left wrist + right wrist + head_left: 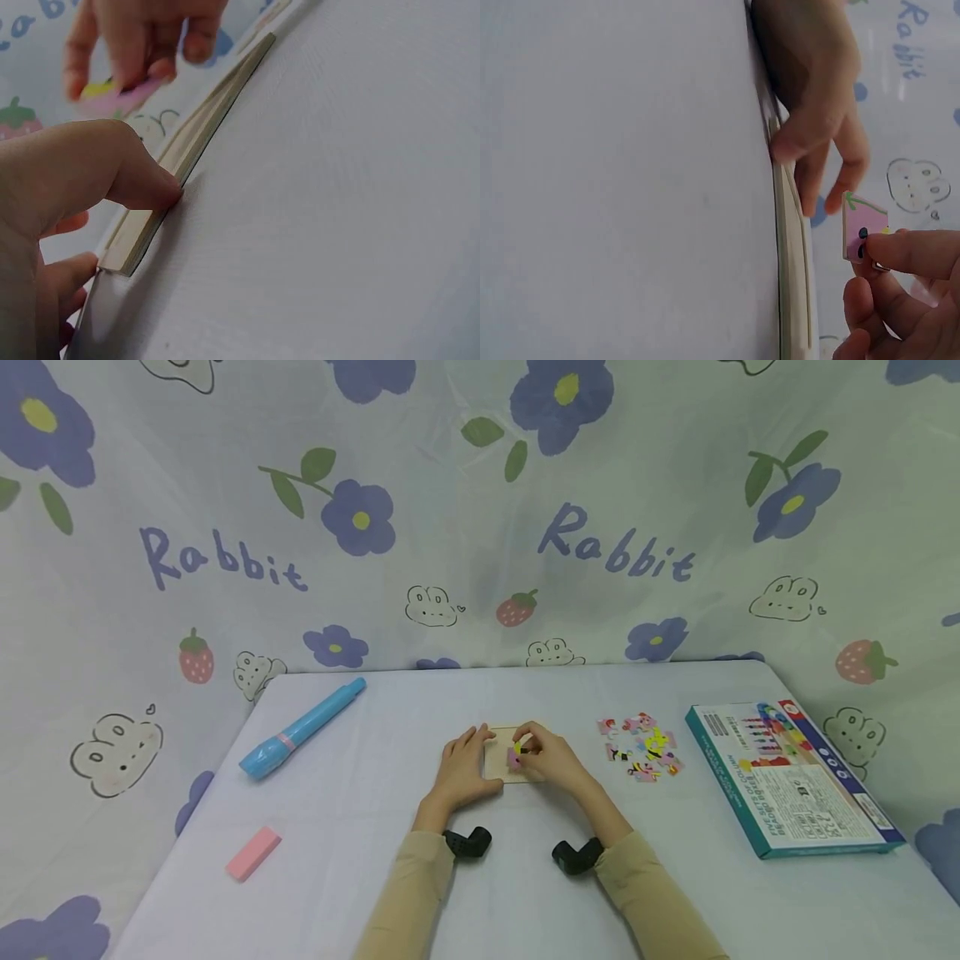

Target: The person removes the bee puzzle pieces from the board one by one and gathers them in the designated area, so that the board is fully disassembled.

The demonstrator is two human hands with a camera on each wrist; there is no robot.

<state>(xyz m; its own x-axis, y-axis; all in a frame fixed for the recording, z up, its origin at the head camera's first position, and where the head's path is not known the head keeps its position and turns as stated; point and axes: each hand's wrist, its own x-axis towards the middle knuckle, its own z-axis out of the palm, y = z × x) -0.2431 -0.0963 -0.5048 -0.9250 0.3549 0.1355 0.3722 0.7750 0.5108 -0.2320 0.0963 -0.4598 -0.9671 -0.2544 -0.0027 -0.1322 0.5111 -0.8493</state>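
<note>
A pale wooden puzzle tray [496, 765] with a raised rim lies flat on the white table. My left hand [459, 775] grips its left side, thumb against the near edge and fingers toward the far edge; in the left wrist view the thumb presses the tray's side [196, 142]. Above the tray, my right hand [558, 762] pinches a pink puzzle piece [857, 225] with green, yellow and black marks between thumb and fingers. The piece is held tilted, apart from the tray. Several loose puzzle pieces [654, 743] lie in a cluster to the right.
A flat teal-edged box [802, 785] lies at the right of the table. At the back left is a light-blue tube-shaped thing [303, 731], and a pink block [253, 853] sits nearer on the left. A patterned cloth [450, 527] hangs behind the table.
</note>
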